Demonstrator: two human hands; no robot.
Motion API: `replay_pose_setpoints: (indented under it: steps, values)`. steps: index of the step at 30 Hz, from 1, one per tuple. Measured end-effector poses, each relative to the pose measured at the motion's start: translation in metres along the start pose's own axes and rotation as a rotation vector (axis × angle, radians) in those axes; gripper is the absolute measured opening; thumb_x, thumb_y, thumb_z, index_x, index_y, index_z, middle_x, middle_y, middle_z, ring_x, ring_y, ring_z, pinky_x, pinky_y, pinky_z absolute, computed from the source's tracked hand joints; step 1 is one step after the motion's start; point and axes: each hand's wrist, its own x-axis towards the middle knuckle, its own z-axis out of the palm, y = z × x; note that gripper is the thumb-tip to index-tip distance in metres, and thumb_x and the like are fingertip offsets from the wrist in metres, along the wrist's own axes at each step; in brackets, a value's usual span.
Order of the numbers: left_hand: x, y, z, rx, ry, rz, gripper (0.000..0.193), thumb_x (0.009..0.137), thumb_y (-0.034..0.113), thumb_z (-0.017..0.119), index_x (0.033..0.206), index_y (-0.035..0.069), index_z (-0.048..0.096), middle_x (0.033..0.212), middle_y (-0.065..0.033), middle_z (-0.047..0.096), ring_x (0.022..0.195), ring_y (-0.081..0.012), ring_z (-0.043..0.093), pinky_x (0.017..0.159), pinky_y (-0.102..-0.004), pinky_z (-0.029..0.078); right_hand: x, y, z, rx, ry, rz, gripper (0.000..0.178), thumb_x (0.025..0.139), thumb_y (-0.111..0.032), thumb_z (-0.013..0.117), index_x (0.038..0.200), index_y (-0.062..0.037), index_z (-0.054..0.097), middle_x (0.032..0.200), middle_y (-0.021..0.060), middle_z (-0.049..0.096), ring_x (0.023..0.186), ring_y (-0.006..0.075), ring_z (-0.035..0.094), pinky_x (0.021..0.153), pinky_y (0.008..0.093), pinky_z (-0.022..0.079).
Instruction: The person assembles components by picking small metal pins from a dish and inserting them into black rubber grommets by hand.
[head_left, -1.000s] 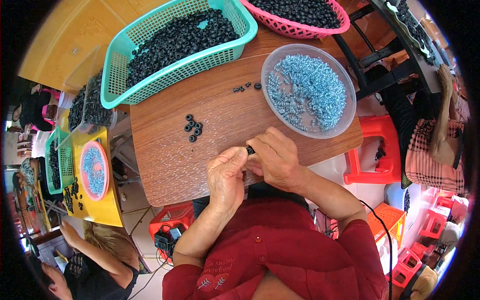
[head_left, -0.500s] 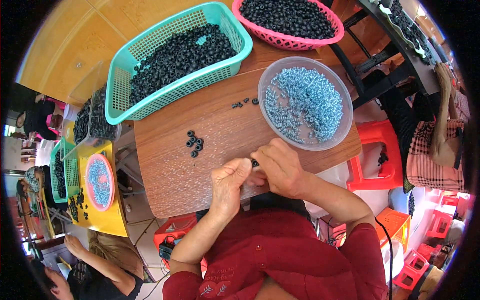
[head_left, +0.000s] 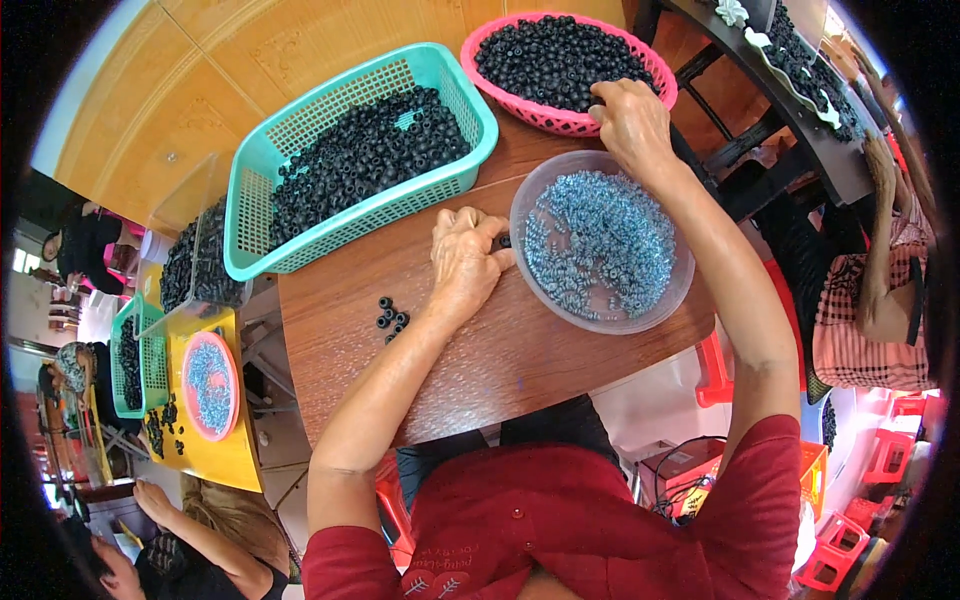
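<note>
My left hand (head_left: 466,262) rests on the wooden table with fingers bent. A small round black part (head_left: 503,241) shows between its thumb and forefinger, close to the rim of a clear plastic bowl (head_left: 520,282) of blue-grey metallic pieces (head_left: 610,235). The small bits by that rim are mostly covered by the hand. Farther off, my right hand (head_left: 632,122) reaches over the near right edge of a pink basket (head_left: 560,122) heaped with black ring-like parts (head_left: 550,62). Its fingers are closed together at the parts; what they pinch is mostly hidden.
A turquoise basket (head_left: 350,232) of black parts stands at the far left of the table (head_left: 480,370). Several black parts (head_left: 388,318) lie loose beside my left forearm. At left, a co-worker's arm (head_left: 205,535) is near a yellow table (head_left: 215,460). Another person sits at right.
My hands have parted from over the near table edge. The right moved far to the pink basket; the left moved to the black bits beside the bowl. The view has shifted slightly.
</note>
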Motion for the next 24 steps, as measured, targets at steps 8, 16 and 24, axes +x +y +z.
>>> replay_pose_setpoints:
  steps: [8,16,24]
  values:
    - [-0.016,-0.017,-0.001,0.051,0.003,0.059,0.021,0.063,0.008,0.077,0.081,0.008,0.068,0.08,-0.0065,0.054,0.081,-0.0263,0.053,0.073,-0.0393,0.045,0.003,0.008,0.011,-0.042,-0.043,0.047,0.019,0.074,-0.014,0.068,0.087,0.0006,0.064,0.085,0.0196,0.064,0.085,0.0371,0.06,0.075,0.0464,0.048]
    - [-0.035,-0.012,-0.045,-0.175,0.112,-0.098,0.02,0.066,0.005,0.075,0.085,0.008,0.069,0.08,-0.0054,0.059,0.083,-0.0222,0.056,0.074,-0.0344,0.045,-0.033,-0.06,-0.044,0.227,0.06,-0.135,0.022,0.072,-0.003,0.067,0.094,-0.0005,0.064,0.083,0.0148,0.061,0.08,0.0336,0.057,0.071,0.0426,0.046]
    - [-0.09,0.024,-0.077,-1.43,0.049,-0.694,0.022,0.086,0.007,0.065,0.104,-0.005,0.064,0.088,-0.0107,0.066,0.07,-0.0133,0.058,0.065,-0.0233,0.047,-0.104,-0.148,-0.066,0.689,-0.146,-0.009,0.024,0.072,0.005,0.067,0.096,0.0012,0.064,0.088,0.0145,0.064,0.079,0.0298,0.06,0.071,0.0374,0.048]
